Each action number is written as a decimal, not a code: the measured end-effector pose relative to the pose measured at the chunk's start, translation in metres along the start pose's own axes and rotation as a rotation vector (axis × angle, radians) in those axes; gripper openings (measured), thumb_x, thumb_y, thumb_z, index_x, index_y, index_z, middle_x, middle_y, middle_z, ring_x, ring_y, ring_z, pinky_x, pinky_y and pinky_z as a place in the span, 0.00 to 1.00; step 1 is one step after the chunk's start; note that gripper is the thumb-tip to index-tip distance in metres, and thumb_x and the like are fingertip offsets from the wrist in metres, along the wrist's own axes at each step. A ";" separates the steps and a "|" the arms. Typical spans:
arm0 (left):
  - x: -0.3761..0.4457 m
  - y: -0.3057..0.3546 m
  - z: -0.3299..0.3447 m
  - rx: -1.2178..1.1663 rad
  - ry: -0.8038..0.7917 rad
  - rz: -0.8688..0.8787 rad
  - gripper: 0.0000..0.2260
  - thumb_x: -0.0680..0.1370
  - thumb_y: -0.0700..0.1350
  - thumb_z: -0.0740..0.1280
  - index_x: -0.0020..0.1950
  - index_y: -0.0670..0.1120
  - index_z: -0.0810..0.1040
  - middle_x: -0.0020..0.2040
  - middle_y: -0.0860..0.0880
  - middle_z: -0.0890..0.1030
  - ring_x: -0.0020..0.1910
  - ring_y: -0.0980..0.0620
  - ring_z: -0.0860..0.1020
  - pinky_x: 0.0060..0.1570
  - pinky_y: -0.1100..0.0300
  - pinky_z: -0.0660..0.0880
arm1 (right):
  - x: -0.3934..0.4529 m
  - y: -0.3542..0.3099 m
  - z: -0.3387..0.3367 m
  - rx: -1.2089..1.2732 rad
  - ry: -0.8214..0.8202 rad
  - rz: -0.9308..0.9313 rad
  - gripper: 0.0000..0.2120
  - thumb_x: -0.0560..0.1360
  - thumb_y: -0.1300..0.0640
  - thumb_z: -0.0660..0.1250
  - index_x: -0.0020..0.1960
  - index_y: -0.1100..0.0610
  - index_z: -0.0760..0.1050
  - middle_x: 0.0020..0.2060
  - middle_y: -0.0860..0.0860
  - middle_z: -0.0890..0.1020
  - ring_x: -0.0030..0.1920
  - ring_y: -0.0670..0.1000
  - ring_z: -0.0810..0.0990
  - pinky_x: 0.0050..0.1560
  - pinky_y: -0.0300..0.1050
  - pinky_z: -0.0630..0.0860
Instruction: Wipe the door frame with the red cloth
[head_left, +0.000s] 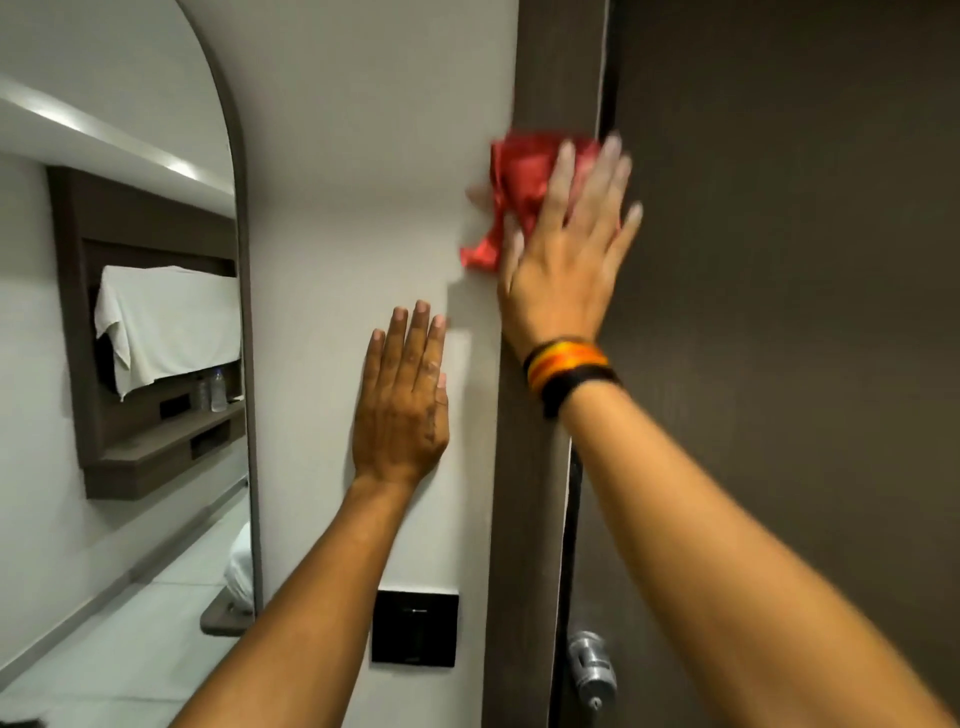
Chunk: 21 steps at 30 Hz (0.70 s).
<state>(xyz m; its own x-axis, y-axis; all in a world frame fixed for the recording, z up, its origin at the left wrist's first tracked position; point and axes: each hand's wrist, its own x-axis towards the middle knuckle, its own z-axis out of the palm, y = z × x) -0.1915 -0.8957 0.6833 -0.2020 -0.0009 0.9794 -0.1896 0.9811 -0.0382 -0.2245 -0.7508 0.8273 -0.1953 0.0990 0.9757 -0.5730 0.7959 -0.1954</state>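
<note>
A dark brown door frame (558, 62) runs vertically up the middle of the view, between a white wall and a dark door. My right hand (563, 249) presses a crumpled red cloth (514, 179) flat against the frame, fingers spread over it and blurred. A striped band sits on that wrist. My left hand (402, 400) lies flat on the white wall to the left of the frame, fingers together, holding nothing.
The dark door (779, 260) fills the right side, with a metal handle (589, 667) low down. A black wall panel (414, 629) sits below my left hand. At the left, an arched mirror (119, 312) reflects a shelf unit with a white towel.
</note>
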 end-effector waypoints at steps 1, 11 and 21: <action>-0.001 0.000 0.000 -0.010 -0.003 -0.001 0.25 0.85 0.43 0.52 0.83 0.43 0.55 0.84 0.43 0.55 0.84 0.43 0.52 0.83 0.46 0.51 | -0.042 0.008 0.002 0.004 -0.017 0.003 0.33 0.81 0.43 0.53 0.82 0.56 0.51 0.81 0.64 0.51 0.82 0.64 0.48 0.79 0.67 0.51; -0.002 -0.003 0.002 -0.023 0.008 0.013 0.25 0.85 0.44 0.50 0.83 0.42 0.57 0.84 0.44 0.54 0.84 0.43 0.53 0.83 0.45 0.53 | -0.400 0.090 0.025 -0.002 -0.226 0.122 0.38 0.78 0.35 0.55 0.79 0.58 0.53 0.81 0.60 0.52 0.82 0.61 0.51 0.68 0.72 0.65; -0.003 -0.003 0.004 -0.004 0.020 0.028 0.26 0.84 0.42 0.54 0.83 0.42 0.57 0.84 0.43 0.56 0.84 0.43 0.54 0.83 0.45 0.53 | -0.062 0.022 0.003 0.146 -0.067 -0.024 0.36 0.78 0.48 0.59 0.81 0.57 0.50 0.81 0.64 0.51 0.82 0.63 0.48 0.78 0.69 0.51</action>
<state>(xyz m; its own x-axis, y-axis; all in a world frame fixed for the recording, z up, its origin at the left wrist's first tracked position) -0.1944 -0.8993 0.6794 -0.1875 0.0302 0.9818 -0.1800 0.9815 -0.0646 -0.2274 -0.7415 0.7624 -0.2303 0.0373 0.9724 -0.6865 0.7020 -0.1895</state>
